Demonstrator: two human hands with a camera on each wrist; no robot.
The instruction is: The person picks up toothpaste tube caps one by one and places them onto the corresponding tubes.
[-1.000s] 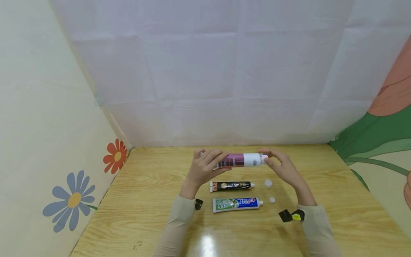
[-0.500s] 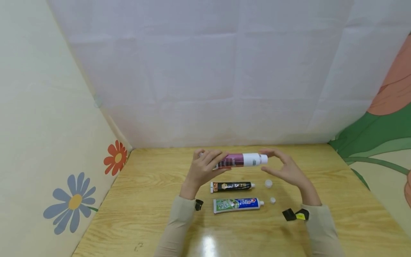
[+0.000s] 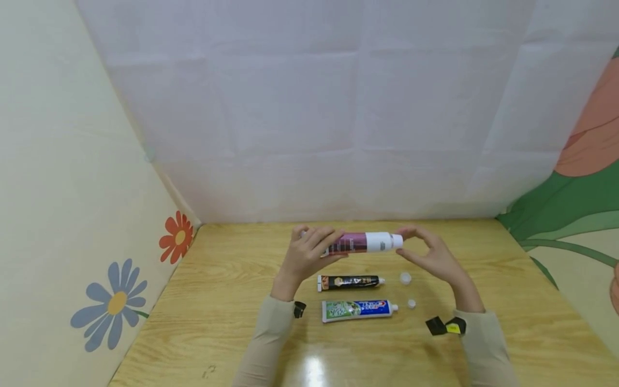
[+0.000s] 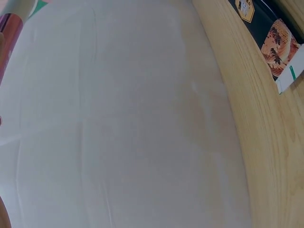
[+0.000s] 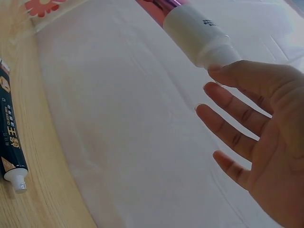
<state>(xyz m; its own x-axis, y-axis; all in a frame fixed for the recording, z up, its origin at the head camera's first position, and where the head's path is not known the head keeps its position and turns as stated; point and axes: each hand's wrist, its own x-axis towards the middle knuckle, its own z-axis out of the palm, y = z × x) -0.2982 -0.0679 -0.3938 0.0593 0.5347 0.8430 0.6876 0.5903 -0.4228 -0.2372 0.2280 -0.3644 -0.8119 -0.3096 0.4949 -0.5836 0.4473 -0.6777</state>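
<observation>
In the head view, my left hand (image 3: 308, 251) grips a purple and white toothpaste tube (image 3: 358, 243), holding it level above the table. A white cap (image 3: 397, 241) sits on the tube's right end. My right hand (image 3: 435, 258) has its thumb and index finger at this cap, pinching it; in the right wrist view the thumb overlaps the cap (image 5: 221, 57) and the other fingers are spread. Below lie a black toothpaste tube (image 3: 350, 282) and a green and blue toothpaste tube (image 3: 358, 309), with uncapped nozzles pointing right.
Two loose white caps, a larger one (image 3: 405, 278) and a smaller one (image 3: 411, 303), lie right of the lower tubes on the wooden table (image 3: 217, 317). A white cloth backdrop (image 3: 290, 134) stands behind the table, with flower-patterned panels at both sides.
My right thumb and index finger let go of the cap, spread apart, and have now closed in on it again. The left hand and its tube hold nearly still.
</observation>
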